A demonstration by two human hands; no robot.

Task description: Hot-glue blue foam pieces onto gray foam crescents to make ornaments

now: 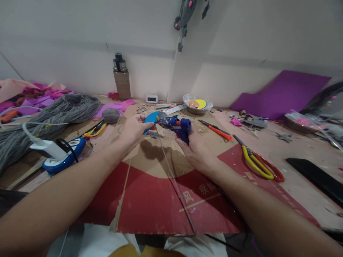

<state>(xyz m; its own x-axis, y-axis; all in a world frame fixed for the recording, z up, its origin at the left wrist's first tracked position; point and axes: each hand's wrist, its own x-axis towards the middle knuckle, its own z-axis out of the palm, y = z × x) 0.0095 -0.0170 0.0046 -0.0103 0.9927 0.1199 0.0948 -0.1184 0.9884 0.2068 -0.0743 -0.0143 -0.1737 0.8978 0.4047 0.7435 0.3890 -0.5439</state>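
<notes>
Near the middle of the head view, my left hand (136,129) pinches a flat blue piece (151,121), thumb on its near face. My right hand (193,147) is wrapped round the grip of a blue hot glue gun (177,125). The gun points left, its nozzle close to the blue piece; whether they touch I cannot tell. A thin grey cord (171,171) runs from beside the blue piece down toward the front edge. Both hands are raised over a red and brown cardboard sheet (155,203). A small grey scrap (154,135) shows just below the blue piece.
On the right lie scissors (258,164), an orange cutter (218,132) and a black flat object (316,178). To the left are a blue power socket (65,155), a yellow cutter (95,129) and grey yarn (72,109). A brown bottle (122,84) stands at the back.
</notes>
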